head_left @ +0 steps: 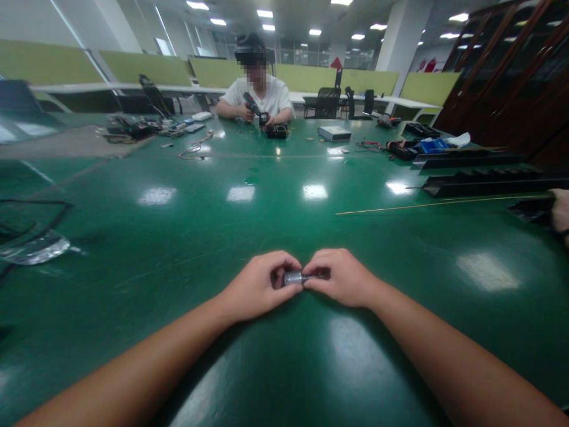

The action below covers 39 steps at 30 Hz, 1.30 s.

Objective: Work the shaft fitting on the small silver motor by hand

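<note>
A small silver cylinder that looks like a small motor (293,277) lies sideways between my hands, low over the green table or touching it; I cannot tell which. My left hand (262,283) is closed around its left end, thumb below and fingers above. From the right end sticks a thin, dark, shaft-like part (315,277). My right hand (340,277) pinches that part between thumb and fingertips. The fingers hide both outer ends.
Across the green table (213,219) a person (260,95) in a white shirt holds a drill-like tool (252,104). Thin rods (400,207) and black metal channels (480,182) lie at right, near another person's hand (560,210). Electronic parts (133,127) are heaped back left; clear plastic (38,248) lies left.
</note>
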Tool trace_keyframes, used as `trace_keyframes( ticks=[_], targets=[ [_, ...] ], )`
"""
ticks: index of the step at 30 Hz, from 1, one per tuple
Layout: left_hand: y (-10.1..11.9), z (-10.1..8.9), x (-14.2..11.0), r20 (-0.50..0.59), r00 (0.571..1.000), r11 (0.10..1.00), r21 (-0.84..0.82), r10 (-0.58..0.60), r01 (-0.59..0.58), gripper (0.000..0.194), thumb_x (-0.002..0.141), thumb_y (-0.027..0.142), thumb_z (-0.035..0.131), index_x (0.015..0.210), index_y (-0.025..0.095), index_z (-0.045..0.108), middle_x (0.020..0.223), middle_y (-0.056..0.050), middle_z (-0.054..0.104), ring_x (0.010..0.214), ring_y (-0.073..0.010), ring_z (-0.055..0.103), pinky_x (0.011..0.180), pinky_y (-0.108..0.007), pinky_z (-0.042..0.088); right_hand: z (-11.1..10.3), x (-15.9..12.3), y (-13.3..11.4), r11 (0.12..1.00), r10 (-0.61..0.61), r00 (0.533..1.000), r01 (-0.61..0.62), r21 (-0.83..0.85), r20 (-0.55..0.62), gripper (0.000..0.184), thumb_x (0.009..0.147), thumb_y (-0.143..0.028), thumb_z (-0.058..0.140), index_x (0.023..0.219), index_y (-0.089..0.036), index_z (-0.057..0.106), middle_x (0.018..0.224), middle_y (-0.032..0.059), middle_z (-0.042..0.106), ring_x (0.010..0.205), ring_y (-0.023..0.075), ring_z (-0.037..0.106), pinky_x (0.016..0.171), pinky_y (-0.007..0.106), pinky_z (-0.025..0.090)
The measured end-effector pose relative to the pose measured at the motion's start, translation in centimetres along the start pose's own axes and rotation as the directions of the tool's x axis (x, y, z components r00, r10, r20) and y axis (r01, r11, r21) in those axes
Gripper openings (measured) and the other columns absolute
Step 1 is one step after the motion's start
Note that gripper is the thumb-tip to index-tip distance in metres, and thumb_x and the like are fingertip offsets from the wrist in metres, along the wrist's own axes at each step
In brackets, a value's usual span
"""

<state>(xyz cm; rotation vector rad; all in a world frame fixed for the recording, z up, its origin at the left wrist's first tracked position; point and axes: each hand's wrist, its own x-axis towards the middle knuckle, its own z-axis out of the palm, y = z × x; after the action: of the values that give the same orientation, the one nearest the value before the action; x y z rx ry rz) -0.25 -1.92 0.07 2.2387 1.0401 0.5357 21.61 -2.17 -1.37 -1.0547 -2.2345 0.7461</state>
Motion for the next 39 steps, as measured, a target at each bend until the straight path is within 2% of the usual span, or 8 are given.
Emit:
trace_keyframes(
  ticks=[10, 39],
  targets=[
    [0.1, 0.04, 0.07, -0.003, 1.0, 0.999, 0.038, -0.002, 0.002, 0.02, 0.077, 0.024, 0.07, 0.096, 0.018, 0.067, 0.081, 0.0, 0.064, 0.068, -0.0136, 0.057, 0.062, -0.023, 0.042, -0.18, -0.1, -0.28, 1.0, 0.006, 1.0, -0.006, -0.019, 0.025, 0.011, 0.08, -0.021, 0.072, 0.089, -0.017, 0.075, 0.082, 0.0033, 0.071, 0.075, 0.0142, 0.062, 0.068, 0.025, 0.044],
    [-0.2, 0.13, -0.06, 0.016, 1.0, 0.999, 0.041, -0.011, 0.01, 0.022, 0.079, 0.027, 0.071, 0.098, 0.018, 0.066, 0.079, 0.001, 0.063, 0.066, -0.0126, 0.057, 0.061, -0.023, 0.043, -0.9, -0.58, 0.19, 0.999, 0.028, 0.999, -0.027, -0.04, 0.044, 0.011, 0.078, -0.021, 0.073, 0.088, -0.018, 0.075, 0.079, 0.0014, 0.069, 0.071, 0.0124, 0.061, 0.066, 0.023, 0.044]
  ],
)
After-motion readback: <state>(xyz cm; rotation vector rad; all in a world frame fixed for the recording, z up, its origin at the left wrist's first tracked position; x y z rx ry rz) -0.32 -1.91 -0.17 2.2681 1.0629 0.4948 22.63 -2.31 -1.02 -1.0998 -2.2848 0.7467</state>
